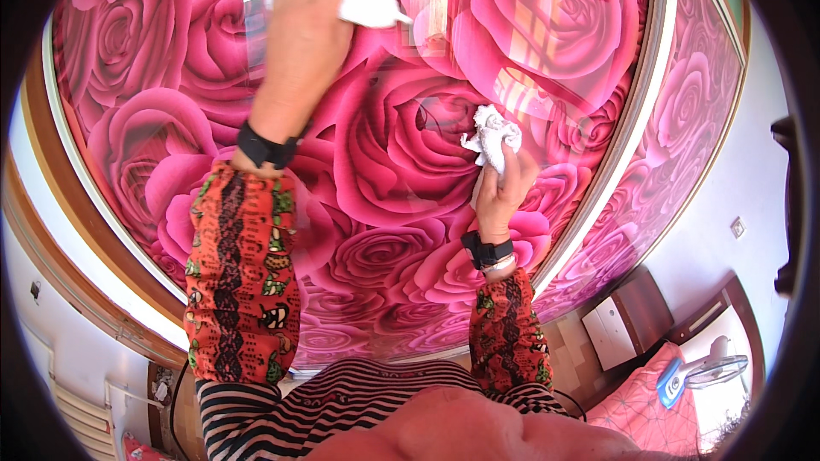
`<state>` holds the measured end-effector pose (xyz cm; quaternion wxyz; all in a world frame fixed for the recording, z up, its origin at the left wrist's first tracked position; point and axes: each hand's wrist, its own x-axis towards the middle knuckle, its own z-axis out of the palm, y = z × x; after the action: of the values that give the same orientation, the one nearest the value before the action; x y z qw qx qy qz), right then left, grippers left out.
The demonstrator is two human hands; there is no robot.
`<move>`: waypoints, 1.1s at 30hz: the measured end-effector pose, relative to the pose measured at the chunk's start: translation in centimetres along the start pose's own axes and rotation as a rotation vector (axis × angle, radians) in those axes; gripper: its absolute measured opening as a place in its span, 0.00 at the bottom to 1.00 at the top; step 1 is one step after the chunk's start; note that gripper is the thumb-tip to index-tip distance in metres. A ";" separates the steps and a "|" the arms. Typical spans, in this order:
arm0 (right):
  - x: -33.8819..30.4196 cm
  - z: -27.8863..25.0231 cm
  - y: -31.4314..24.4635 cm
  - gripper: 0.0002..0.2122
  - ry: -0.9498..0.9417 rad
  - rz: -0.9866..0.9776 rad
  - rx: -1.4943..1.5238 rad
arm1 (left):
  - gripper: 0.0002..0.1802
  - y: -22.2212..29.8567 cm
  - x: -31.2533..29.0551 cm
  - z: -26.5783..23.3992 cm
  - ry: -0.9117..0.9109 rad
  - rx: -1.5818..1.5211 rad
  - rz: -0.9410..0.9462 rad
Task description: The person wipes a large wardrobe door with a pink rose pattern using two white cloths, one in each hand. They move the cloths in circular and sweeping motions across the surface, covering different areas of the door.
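Note:
A tall glossy panel (410, 252) printed with large pink roses fills the view in front of me. High on it, left of the middle, my left hand (312, 21) lies on a white cloth (373, 0) spread under its fingers; motion slightly blurs them. Lower and further right, my right hand (502, 192) pinches a crumpled white cloth (494, 135) close to the panel. Whether this second cloth touches the surface, I cannot tell. Both wrists wear black bands, and patterned red sleeve covers wrap my forearms.
A pale frame strip (642, 115) divides this panel from another rose-printed panel (683, 132) on the right. At the lower right stand a brown and white cabinet (611, 333) and a bed with a pink cover (636, 405), with a blue and white fan (675, 382) beside it. A radiator (81, 414) is lower left.

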<state>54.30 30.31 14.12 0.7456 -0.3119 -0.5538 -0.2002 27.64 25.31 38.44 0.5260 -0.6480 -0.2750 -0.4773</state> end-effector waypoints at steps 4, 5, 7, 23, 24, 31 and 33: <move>0.0 -0.1 0.0 0.23 -0.003 0.010 0.008 | 0.19 6.1 -1.5 2.7 -0.109 -0.040 0.064; -0.1 -0.1 0.0 0.23 -0.010 0.013 0.004 | 0.17 7.3 -2.1 3.0 -0.142 -0.076 0.092; -0.1 -0.2 0.1 0.23 -0.021 0.010 0.000 | 0.17 9.4 -3.5 2.9 -0.233 -0.173 0.120; -0.2 -0.6 0.9 0.23 -0.068 -0.035 -0.014 | 0.28 3.4 -10.8 -5.7 -0.354 -0.006 -0.068; -0.2 -0.6 0.8 0.23 -0.065 -0.036 -0.011 | 0.29 2.2 -11.0 -6.6 -0.324 0.053 -0.126; -0.2 -0.1 0.2 0.22 -0.017 -0.006 -0.029 | 0.29 -0.7 -13.7 -8.9 -0.092 0.096 -0.357; -0.4 0.3 -0.4 0.22 -0.004 0.001 -0.023 | 0.29 1.2 -15.8 -8.5 -0.184 0.067 -0.365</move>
<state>53.72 30.15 13.92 0.7411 -0.3209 -0.5528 -0.2056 19.63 19.27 23.51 0.4247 -0.6104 -0.4508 -0.4939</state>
